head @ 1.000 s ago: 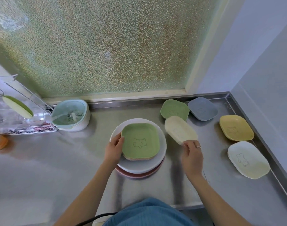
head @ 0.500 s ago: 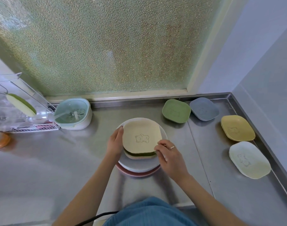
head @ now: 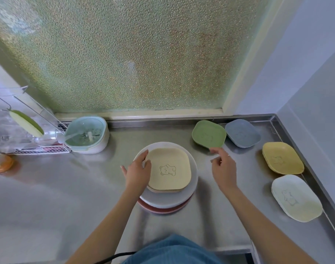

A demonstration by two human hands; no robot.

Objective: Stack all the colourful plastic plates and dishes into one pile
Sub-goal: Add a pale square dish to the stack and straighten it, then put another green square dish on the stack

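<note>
A cream square dish (head: 170, 168) with a bear drawing tops the pile at the counter's middle, on other square dishes, a white round plate (head: 193, 180) and a reddish plate (head: 163, 209). My left hand (head: 138, 172) rests on the cream dish's left edge, fingers spread. My right hand (head: 223, 166) hovers empty with fingers apart, just in front of a green dish (head: 208, 133). A grey-blue dish (head: 242, 135), a yellow dish (head: 282, 157) and a pale cream dish (head: 296, 197) lie separately along the right side.
A mint and white strainer bowl (head: 86, 135) stands at the back left beside a wire rack (head: 29, 138) with clear items. An orange object (head: 1, 163) sits at the far left. The steel counter (head: 58, 197) has a raised rim at the back and right.
My right hand set the cream dish onto the pile over the green one, let go, and moved right and back toward the green dish. My left hand stayed at the pile.
</note>
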